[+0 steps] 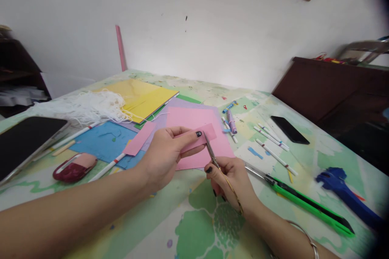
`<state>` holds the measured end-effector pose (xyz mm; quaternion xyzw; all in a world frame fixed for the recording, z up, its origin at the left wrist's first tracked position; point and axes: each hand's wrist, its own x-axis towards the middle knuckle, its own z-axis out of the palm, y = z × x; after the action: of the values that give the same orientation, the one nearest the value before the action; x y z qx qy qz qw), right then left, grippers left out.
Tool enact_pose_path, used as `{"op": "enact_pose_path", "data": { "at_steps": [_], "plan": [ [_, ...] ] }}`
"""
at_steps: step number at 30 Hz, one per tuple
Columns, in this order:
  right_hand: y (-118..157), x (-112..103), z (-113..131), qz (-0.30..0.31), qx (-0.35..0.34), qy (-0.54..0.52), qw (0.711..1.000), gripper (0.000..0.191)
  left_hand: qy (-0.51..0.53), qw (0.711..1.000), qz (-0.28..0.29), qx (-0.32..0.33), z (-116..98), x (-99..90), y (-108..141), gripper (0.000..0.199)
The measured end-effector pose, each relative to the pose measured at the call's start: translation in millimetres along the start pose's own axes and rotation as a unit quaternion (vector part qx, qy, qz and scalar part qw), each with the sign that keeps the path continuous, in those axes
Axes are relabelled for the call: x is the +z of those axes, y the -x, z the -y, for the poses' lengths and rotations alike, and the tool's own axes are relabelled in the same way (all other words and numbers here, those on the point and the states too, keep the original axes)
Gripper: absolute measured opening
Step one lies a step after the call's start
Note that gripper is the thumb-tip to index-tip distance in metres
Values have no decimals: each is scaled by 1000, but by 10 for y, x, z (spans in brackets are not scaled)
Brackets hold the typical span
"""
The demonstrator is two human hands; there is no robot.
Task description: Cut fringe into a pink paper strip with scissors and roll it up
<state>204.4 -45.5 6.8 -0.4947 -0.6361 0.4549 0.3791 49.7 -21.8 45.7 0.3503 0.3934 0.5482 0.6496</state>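
Observation:
My left hand (170, 149) pinches a small pink paper strip (209, 130) between thumb and fingers, above a larger pink sheet (194, 117). Closed around the handles of the scissors (212, 154) is my right hand (231, 182), just right of my left. The scissor tips touch the strip beside my left thumb; whether the blades are parted is too small to tell. Another pink strip (140, 139) lies left of my left hand, on a blue sheet (106, 141).
A green cutter (310, 204) and a blue tool (346, 194) lie at right, with a black phone (290, 129) behind. White string (88, 107), yellow sheets (146, 99), a maroon item (74, 167) and a dark tablet (27, 141) are at left.

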Motion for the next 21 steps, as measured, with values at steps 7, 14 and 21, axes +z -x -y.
{"op": "enact_pose_path", "data": {
  "at_steps": [7, 14, 21],
  "plan": [
    [-6, 3, 4, -2, 6, -4, 1000, 46, -4, 1000, 0, -1, -2, 2, 0, 11],
    [-8, 11, 25, -5, 14, 2, 1000, 47, -6, 1000, -8, -4, -18, 7, 7, 13],
    [-3, 1, 27, -8, 20, 3, 1000, 47, -10, 1000, -6, -3, -10, -2, 9, 13]
  ]
}}
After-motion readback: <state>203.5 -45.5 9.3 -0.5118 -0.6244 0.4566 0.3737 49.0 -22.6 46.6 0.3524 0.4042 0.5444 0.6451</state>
